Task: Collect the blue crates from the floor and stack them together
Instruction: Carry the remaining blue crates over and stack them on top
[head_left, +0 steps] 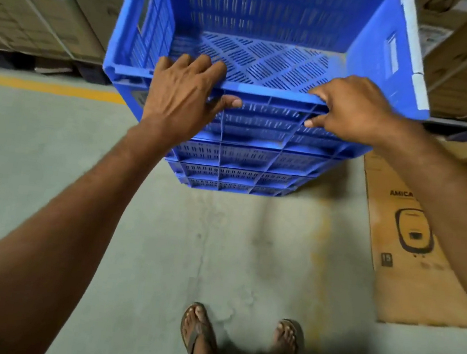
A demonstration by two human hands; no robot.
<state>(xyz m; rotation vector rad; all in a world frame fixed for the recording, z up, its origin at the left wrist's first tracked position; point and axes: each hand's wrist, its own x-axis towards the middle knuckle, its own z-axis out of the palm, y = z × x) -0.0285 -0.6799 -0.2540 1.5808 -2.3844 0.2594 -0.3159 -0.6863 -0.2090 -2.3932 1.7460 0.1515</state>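
Head view: the top blue crate [261, 12] sits on a stack of blue crates [243, 160] standing on the floor [51, 169]. Both the left grip [183, 94] and the right grip [352, 109] clasp its near rim, fingers over the edge, thumbs on the outer wall. Flattened cardboard [414, 272] lies just beside the stack.

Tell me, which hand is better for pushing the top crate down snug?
Probably the left hand: its fingers hook over the near rim of the top crate, with the thumb outside. The right hand only pinches the rim.
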